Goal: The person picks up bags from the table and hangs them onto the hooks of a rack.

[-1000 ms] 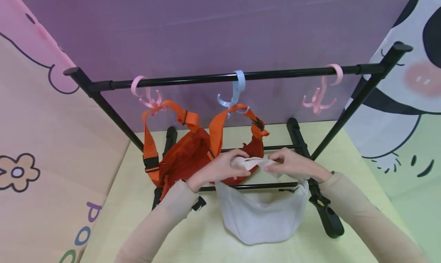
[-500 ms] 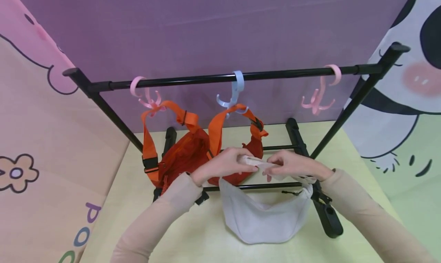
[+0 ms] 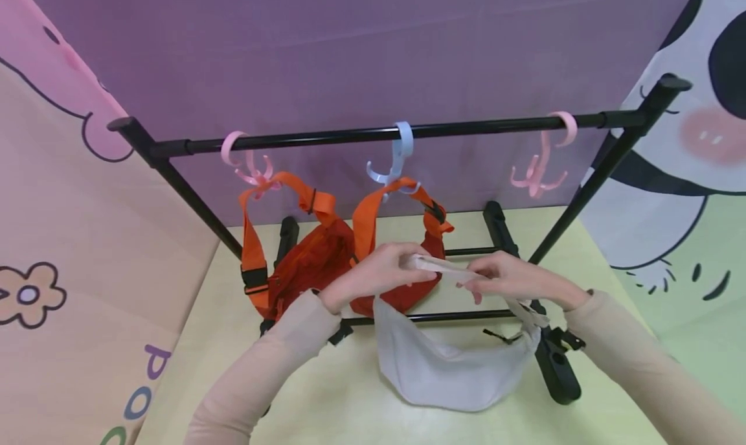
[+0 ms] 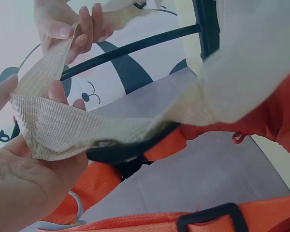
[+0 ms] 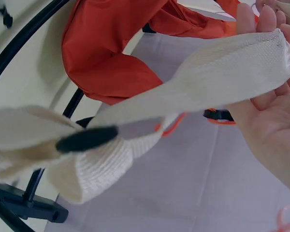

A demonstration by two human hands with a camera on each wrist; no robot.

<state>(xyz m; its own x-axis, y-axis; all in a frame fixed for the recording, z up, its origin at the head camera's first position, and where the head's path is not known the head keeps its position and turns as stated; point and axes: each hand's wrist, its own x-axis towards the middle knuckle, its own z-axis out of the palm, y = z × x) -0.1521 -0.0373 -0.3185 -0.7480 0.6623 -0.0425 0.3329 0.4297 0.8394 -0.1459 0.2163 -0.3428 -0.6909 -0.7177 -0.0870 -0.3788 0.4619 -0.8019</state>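
A cream waist bag (image 3: 454,374) hangs low in front of the rack, its body sagging in a curve. Its webbing strap (image 3: 445,265) runs between the two hands. My left hand (image 3: 381,270) holds one stretch of it; the left wrist view shows the strap (image 4: 63,125) lying folded across the fingers. To the right, my right hand (image 3: 519,278) pinches the strap farther along, also seen as the right hand (image 4: 70,29) in the left wrist view. Behind my left hand hangs a red-orange waist bag (image 3: 315,263), its orange straps looped over hooks.
The black rack's top bar (image 3: 326,136) carries a pink hook (image 3: 256,170) at left, a blue hook (image 3: 399,153) in the middle and another pink hook (image 3: 536,166) at right. Lower bars and black feet (image 3: 556,367) stand on the pale tabletop (image 3: 326,399).
My hands have moved slightly apart, and the strap between them, crumpled before, is now drawn out flatter. The cream bag has shifted a little to the right.
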